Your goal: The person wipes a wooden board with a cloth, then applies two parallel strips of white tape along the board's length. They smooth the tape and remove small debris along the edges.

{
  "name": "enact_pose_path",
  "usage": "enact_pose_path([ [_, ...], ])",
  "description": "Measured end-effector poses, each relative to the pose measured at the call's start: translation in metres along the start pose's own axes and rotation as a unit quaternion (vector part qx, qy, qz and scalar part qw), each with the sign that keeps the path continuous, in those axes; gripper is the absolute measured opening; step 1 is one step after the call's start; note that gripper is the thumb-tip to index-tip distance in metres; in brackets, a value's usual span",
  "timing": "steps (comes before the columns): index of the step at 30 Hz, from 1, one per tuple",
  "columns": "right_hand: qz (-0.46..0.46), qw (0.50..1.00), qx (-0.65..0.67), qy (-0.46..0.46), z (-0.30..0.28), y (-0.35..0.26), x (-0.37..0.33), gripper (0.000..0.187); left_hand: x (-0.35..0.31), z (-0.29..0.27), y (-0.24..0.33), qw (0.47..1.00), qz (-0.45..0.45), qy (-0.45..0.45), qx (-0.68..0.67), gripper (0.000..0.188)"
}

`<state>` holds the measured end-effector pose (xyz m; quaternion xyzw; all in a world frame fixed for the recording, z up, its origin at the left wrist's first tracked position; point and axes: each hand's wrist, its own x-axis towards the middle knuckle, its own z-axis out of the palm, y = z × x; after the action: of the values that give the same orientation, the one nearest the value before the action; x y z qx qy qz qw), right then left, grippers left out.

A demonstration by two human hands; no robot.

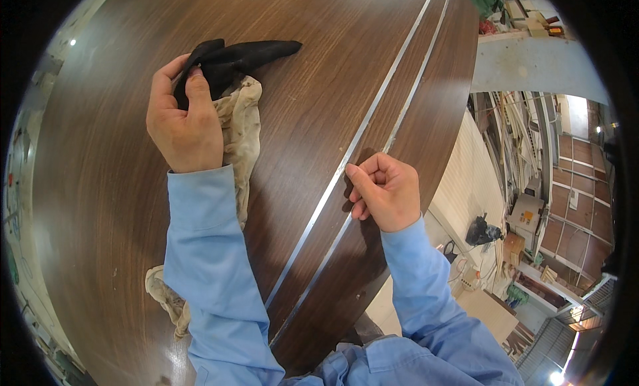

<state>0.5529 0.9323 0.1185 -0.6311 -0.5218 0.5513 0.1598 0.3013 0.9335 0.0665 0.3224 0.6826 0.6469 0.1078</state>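
Note:
A large dark brown wood-grain panel (313, 86) lies beneath both hands. Two thin silver strips run along it on a slant, a left strip (373, 109) and a right strip (418, 79). At the upper left, my left hand (186, 116) is closed around a bunched black cloth (229, 63); one end of the cloth sticks out to the right. My right hand (389, 189) is above the strips with its fingers curled in. Its thumb tip is at the left strip, and no object shows in the fingers. Below the black cloth, a crumpled beige cloth (241, 133) lies partly behind my left wrist.
Another piece of beige cloth (166, 296) pokes out beside my left forearm. Beyond the panel's right edge are a pale board (469, 166), a black plastic bag (484, 231), a cardboard box (526, 213) and stacked long strips (512, 129). Green fabric (482, 0) is at the top right.

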Motion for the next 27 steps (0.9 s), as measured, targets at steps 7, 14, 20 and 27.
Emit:
enact_pose_path([
  [7, -0.002, 0.998, -0.037, -0.059, -0.007, -0.002, 0.004, 0.021, 0.000, -0.001, 0.001, 1.000, 0.002, -0.005, 0.012, 0.019],
  [14, 0.006, 0.993, -0.058, -0.101, -0.013, -0.006, 0.009, 0.020, 0.000, -0.001, 0.000, 1.000, 0.001, -0.008, 0.008, 0.019],
  [20, 0.010, 0.996, -0.034, -0.081, -0.011, -0.006, 0.008, 0.018, 0.000, 0.000, 0.000, 1.000, -0.005, -0.007, 0.000, 0.020],
  [27, -0.004, 0.999, -0.027, -0.047, -0.008, -0.002, 0.006, 0.021, 0.000, -0.001, 0.002, 1.000, -0.015, -0.008, 0.001, 0.020],
])
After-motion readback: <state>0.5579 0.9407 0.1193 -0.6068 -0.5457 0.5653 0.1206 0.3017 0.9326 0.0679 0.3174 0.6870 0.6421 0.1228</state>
